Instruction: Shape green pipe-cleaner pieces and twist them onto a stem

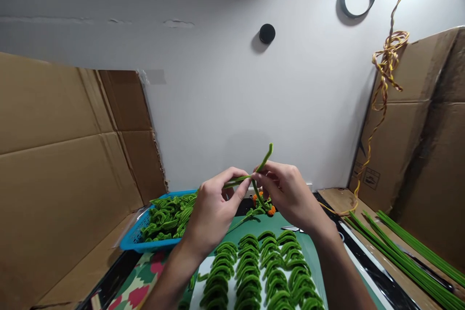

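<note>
Green fuzzy stems cross between my two hands, held up in front of the wall. My left hand pinches them from the left with thumb and forefinger. From the right, my right hand pinches the same stems where they meet; one end points up and another hangs down. Below my hands, curved green fuzzy pieces lie in several rows on a white sheet over a green mat.
A blue basket of green pieces stands at left. Orange-and-green pieces and scissors lie behind the rows. Long green stems lie at right. Cardboard flanks the left side; a twisted cord hangs at right.
</note>
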`<state>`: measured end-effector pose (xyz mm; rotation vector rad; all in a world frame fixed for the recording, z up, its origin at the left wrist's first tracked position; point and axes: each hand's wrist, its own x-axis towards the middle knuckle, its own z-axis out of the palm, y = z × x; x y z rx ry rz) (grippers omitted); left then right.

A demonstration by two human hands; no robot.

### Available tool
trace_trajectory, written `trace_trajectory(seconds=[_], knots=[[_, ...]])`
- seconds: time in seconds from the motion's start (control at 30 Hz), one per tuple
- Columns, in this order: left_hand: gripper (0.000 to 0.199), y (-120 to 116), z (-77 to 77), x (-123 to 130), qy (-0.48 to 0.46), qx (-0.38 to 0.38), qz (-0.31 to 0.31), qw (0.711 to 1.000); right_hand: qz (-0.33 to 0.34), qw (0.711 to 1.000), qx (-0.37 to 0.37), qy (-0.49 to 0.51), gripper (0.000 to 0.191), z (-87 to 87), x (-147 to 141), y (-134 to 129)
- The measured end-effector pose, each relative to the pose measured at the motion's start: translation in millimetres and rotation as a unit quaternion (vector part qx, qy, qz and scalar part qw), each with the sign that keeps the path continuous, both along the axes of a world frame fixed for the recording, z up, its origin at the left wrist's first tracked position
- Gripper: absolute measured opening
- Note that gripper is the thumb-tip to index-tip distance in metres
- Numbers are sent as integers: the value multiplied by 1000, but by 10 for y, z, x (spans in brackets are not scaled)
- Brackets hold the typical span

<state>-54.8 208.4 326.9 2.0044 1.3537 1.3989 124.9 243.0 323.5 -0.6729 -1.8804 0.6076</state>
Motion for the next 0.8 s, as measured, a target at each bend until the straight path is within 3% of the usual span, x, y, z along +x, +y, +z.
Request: trace_trajectory(seconds=[0.13,0.27,0.43,0.57,0.8], knots=[[25,-6,-8,-18,-45,5,-13,999,10,999,43,-5,19,2,25,-24],[28,-36,37,-46,-147,-18,-49,988,18,989,144,36,8,3,78,-71],[27,-98,117,-74,-191,-76,-121,971,-8,968,246,52,18,-2,99,-136],[27,-119,127,-92,-197,-117,-160,960,-21,962,268,44,17,-30,86,-116],[26,-122,96,-118,-210,-114,-182,954,-6,958,283,45,16,-12,80,-105]])
